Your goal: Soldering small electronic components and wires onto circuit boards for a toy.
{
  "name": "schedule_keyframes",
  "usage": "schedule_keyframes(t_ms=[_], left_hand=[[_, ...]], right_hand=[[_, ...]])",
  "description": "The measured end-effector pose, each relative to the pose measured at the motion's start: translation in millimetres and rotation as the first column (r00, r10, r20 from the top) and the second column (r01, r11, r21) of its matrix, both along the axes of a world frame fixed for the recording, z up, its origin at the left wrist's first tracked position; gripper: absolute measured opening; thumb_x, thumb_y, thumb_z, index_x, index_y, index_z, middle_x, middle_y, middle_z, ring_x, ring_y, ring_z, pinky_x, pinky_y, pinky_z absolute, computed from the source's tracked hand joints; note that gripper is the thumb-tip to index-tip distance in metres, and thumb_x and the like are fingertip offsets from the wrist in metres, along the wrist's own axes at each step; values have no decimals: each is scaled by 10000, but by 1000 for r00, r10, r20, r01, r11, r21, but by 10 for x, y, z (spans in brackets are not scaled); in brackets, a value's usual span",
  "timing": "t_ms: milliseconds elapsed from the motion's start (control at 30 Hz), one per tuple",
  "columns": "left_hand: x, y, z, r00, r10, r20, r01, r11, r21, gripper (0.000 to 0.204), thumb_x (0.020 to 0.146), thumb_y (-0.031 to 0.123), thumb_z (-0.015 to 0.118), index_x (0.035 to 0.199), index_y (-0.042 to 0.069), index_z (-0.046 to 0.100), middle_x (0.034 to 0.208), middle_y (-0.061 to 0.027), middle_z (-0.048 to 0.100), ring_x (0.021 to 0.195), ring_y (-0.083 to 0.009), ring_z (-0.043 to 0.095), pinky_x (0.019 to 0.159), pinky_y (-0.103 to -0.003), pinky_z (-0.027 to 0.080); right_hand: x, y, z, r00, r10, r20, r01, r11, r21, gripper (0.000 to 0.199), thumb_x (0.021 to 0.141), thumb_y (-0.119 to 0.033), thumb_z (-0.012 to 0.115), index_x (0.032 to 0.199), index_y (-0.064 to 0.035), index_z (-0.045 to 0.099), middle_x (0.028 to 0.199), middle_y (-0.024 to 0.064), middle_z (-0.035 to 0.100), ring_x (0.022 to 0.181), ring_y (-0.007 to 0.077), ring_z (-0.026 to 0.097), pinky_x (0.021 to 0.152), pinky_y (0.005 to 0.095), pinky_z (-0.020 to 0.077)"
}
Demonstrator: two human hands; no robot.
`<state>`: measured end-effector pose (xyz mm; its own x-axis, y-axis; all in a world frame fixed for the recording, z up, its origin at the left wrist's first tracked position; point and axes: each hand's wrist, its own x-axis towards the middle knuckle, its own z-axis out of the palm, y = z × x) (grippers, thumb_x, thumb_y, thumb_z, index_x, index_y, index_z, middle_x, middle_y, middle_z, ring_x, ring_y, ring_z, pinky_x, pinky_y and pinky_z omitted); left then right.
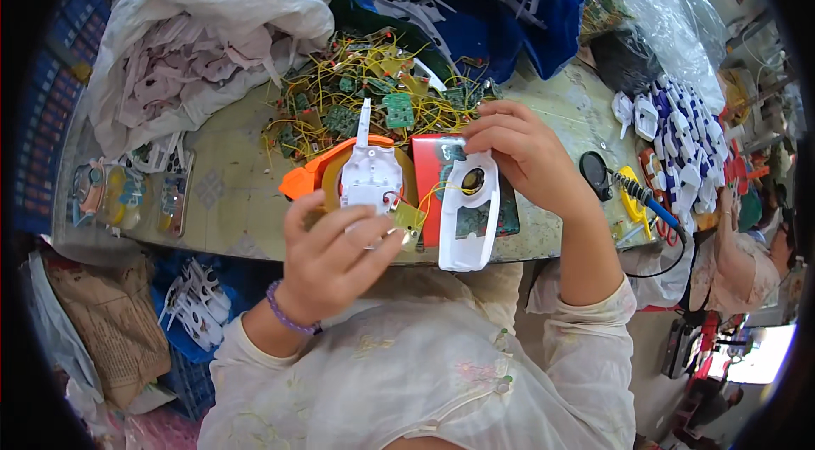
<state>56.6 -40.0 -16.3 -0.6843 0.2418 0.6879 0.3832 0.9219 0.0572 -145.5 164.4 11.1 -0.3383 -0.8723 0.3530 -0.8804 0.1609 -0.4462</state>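
Note:
My left hand [344, 250], fingers spread, hovers over the lower end of a white plastic casing [371, 174] and beside a small yellow-green circuit board [408, 217]. Thin red and yellow wires join the board to the casing and to a round black speaker [473, 181]. That speaker sits in a long white plastic shell [469, 233] with an oblong opening. My right hand [528, 157] grips the shell's upper end with bent fingers; its thumb is hidden. Under the shell lies a red flat piece [427, 195]. An orange plastic part [299, 182] lies left of the casing.
Behind my hands spreads a heap of circuit boards with yellow wires [340, 115]. A white sack [212, 0] and a blue bag [543, 34] hold plastic parts. A soldering iron [658, 210], its coil stand and white-and-purple parts [679, 144] lie right. Another person [743, 263] sits at far right.

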Motion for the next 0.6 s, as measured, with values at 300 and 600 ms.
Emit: schedule_keyframes(t_ms=[300, 600], left_hand=[[-248, -577, -51, 991, 134, -11, -134, 984, -116, 213, 750, 124, 608, 950, 139, 681, 989, -3, 635, 982, -178, 591, 959, -427, 387], [-619, -727, -22, 998, -67, -19, 64, 990, -129, 241, 674, 123, 649, 910, 86, 683, 940, -40, 638, 927, -230, 598, 812, -399, 475]], right_hand=[[47, -326, 300, 999, 36, 10, -38, 986, 164, 181, 766, 11, 657, 930, -48, 608, 916, 108, 626, 881, 321, 602, 744, 385, 482], [-108, -833, 456, 966, 258, -5, -236, 892, 386, 170, 773, -62, 665, 941, -62, 643, 935, 88, 598, 899, 290, 603, 754, 384, 487]])
